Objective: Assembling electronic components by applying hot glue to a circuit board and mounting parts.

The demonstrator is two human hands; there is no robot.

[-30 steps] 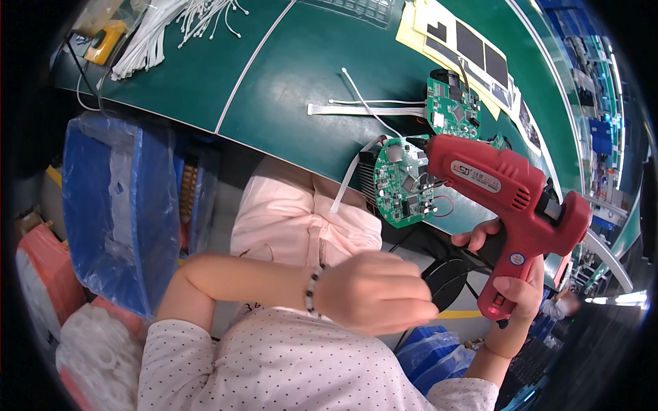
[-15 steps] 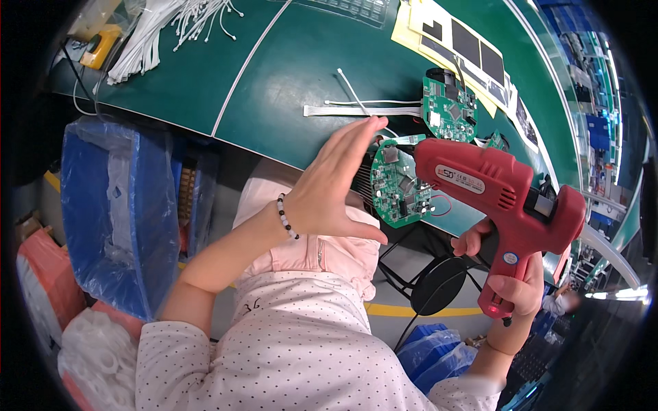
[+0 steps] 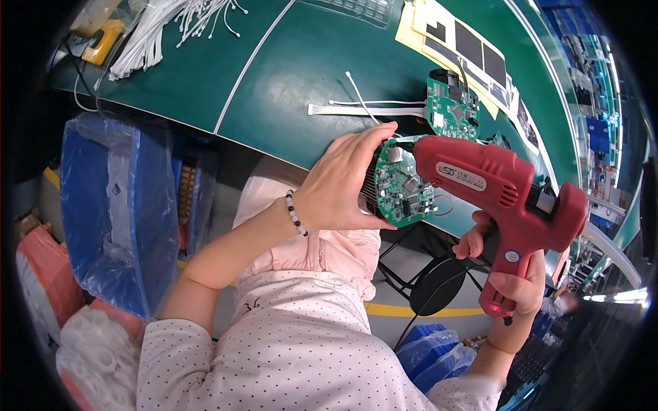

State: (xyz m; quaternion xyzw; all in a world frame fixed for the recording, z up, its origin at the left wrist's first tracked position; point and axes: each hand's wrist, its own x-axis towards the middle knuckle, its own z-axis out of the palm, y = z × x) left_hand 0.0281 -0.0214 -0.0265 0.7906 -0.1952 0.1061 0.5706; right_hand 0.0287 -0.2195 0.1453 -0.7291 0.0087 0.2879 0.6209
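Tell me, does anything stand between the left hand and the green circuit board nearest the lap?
Nothing visible does: the left hand clasps the green circuit board from its left side. The red glue gun, in the right hand, points in from the opposite side.

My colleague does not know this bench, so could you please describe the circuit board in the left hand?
Start at the green table; over its near edge, find the red glue gun in the right hand. Just left of the gun is the round-edged green circuit board. Unlike the second board, lying farther back with a flat white cable, it is held by the left hand.
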